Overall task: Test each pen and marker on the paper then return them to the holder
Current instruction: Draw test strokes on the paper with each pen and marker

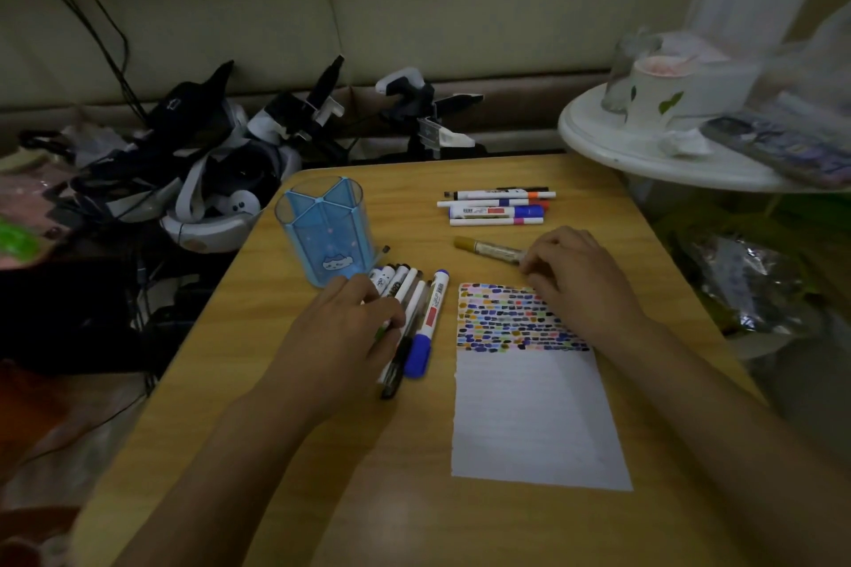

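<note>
A white paper (534, 419) lies on the wooden table (350, 497), its top third covered with small coloured marks. My right hand (575, 276) rests over the paper's top edge, and its fingertips pinch the end of a gold marker (488, 248) that lies on the table. My left hand (350, 327) lies on a bunch of pens and markers (416, 313), fingers curled round some of them; a blue-capped marker (426, 327) lies at the bunch's right side. A blue see-through holder (322, 230) stands empty behind the left hand.
Several more markers (497, 206) lie in a row at the back of the table. A white round side table (644, 152) with a cup stands at the right. Headsets, cables and gear are piled left of the table.
</note>
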Available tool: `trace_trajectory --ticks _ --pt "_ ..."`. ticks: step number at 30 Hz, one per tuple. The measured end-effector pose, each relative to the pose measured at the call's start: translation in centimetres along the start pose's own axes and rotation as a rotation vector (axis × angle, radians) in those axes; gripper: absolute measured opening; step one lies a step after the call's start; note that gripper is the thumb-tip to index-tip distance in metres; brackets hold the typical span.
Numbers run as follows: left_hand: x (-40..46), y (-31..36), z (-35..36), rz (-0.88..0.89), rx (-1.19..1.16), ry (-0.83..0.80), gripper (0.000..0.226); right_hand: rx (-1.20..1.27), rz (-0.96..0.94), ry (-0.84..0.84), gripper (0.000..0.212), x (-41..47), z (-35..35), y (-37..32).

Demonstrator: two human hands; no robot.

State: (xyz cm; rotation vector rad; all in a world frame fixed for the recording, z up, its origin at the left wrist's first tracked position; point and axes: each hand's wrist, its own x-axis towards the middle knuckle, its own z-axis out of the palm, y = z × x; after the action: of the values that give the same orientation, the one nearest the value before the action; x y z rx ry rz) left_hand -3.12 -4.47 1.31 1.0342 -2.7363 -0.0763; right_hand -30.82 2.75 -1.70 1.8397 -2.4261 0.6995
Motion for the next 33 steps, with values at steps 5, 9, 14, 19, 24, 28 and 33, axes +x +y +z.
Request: trace_trajectory --ticks 5,9,14,19,24,28,33 --pt "0.1 0.2 0.0 -0.009 -0.008 0.023 0.022 0.027 0.048 0.004 0.022 0.0 -0.2 -0.7" --pt "0.2 0.6 0.0 -0.017 -0.038 0.005 0.024 0.008 0.088 -0.015 0.037 0.0 -0.1 -0.8" --pt "0.8 0.9 -0.1 -0.037 -0.102 0.055 0.038 0.295 0.172 0.084 0.038 0.0 -1.2 -1.4" --pt "1.4 1.8 -0.8 -0.069 -0.284 0.163 0.065 0.325 0.049 -0.007 0.036 -1.6 -2.7 -3.4" --pt "1.5 3.6 -0.9 -0.035 -0.349 0.142 0.052 0.368 -0.056 -0.104 0.035 -4.1 -4.0 -5.2" --pt "1.5 4.5 -1.6 -0.018 -0.560 0.167 0.015 0.422 -0.074 -0.141 0.030 -5.8 -4.6 -5.1" --pt "0.9 6.3 -1.9 0.103 -0.656 0.124 0.018 0.391 -0.108 -0.069 0.025 -7.2 -4.7 -5.0"
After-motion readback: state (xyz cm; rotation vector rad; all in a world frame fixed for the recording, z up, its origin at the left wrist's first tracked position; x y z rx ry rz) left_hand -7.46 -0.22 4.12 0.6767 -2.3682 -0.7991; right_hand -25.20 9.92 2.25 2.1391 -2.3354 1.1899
